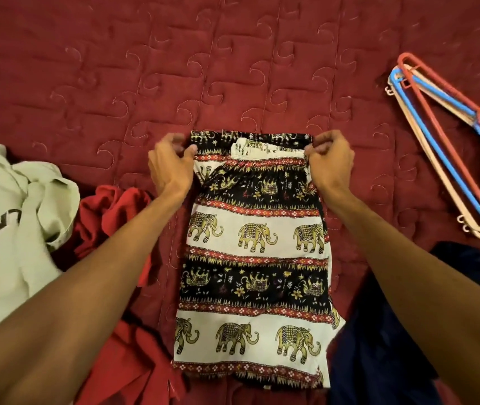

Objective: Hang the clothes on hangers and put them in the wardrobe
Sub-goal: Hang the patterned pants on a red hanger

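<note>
Elephant-print trousers (256, 249), in black, white and red bands, lie flat in the middle of the red quilted bed (174, 68), waistband at the far end. My left hand (171, 165) pinches the waistband's left corner. My right hand (331, 162) pinches its right corner. A bundle of plastic hangers (461, 147), red, blue and beige, lies on the bed to the far right, apart from both hands.
A pale green printed shirt (8, 217) is heaped at the left. A red garment (122, 273) lies between it and the trousers. A dark navy garment (385, 331) lies under my right forearm at the lower right.
</note>
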